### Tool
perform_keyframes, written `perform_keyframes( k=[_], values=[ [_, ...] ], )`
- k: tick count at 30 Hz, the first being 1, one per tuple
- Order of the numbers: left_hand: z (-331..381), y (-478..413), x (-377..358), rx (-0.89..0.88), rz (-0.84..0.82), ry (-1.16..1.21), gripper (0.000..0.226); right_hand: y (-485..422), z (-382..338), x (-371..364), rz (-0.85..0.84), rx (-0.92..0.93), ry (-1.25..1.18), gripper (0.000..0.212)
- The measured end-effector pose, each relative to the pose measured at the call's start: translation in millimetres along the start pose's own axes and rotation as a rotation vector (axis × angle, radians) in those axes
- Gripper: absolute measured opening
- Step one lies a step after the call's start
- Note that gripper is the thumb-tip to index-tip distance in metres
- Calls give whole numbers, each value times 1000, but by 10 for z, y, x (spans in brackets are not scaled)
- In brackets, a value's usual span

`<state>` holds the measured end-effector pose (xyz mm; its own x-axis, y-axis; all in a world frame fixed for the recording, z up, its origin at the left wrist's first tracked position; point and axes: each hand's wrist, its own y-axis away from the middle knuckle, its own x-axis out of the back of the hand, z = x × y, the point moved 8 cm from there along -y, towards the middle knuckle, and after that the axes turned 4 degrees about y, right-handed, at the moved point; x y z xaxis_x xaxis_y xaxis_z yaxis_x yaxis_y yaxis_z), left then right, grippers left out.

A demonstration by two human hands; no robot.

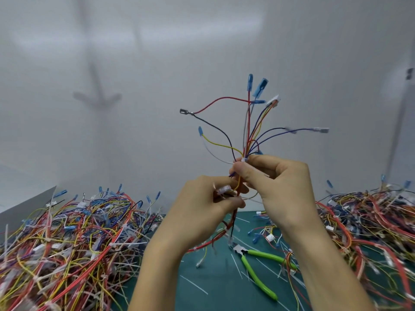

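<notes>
I hold a wire harness upright in front of me: red, yellow, purple, black and white wires fan upward, ending in blue-sleeved terminals and a white connector. My right hand pinches the bundle just below its white cable tie. My left hand grips the lower part of the bundle, with a clear connector between its fingers. The harness tail hangs down toward the green mat.
A big heap of similar harnesses fills the left side, another heap the right. Green-handled cutters lie on the mat amid cut tie ends. A white wall stands behind; a grey board leans at left.
</notes>
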<state>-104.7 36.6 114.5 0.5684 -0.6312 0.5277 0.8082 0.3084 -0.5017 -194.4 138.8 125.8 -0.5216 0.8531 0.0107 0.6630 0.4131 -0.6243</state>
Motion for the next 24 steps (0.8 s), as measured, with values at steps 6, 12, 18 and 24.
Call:
perform_keyframes(
  k=[6, 12, 18, 24],
  values=[
    [-167, -9, 42, 102, 48, 64, 30, -2, -38, 109, 104, -29, -80, 16],
    [-564, 115, 93, 325, -88, 23, 63, -9, -19, 203, 149, -80, -122, 13],
    [-782, 221, 2, 434, -313, -263, 51, 3, 8, 249, 179, -116, -167, 15],
    [-979, 234, -92, 497, -397, -388, 22, 3, 21, 264, 184, -147, -205, 14]
  ],
)
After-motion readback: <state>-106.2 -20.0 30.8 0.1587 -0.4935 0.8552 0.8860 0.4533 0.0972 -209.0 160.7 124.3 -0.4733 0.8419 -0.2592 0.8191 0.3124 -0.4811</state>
